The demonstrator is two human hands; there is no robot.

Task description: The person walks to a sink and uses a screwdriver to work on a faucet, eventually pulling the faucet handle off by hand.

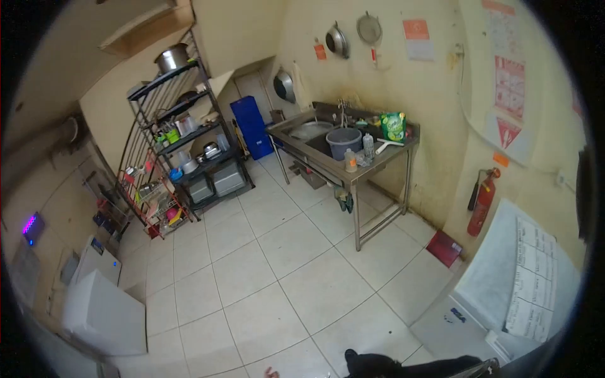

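Observation:
Only a few fingertips of my left hand (pixel 271 373) show at the bottom edge, above the tiled floor (pixel 252 271). They are too cut off to tell whether the hand is open or closed. No object shows at those fingertips. My right hand is out of view. To the right of the fingertips, a dark shoe and trouser leg (pixel 378 365) reach in from the bottom edge. Farther ahead stands a steel sink table (pixel 372 173) with a grey bucket (pixel 344 147), a green pouch (pixel 393 128), a clear bottle (pixel 368 146) and a white squeegee (pixel 386 145) on it.
A black shelf rack (pixel 186 151) with pots and containers stands at the back left, near blue crates (pixel 252 126). A white chest freezer (pixel 479 296) is close on the right, below a fire extinguisher (pixel 483 205). A red dustpan (pixel 445 248) and white appliance (pixel 104 315) stand on the floor.

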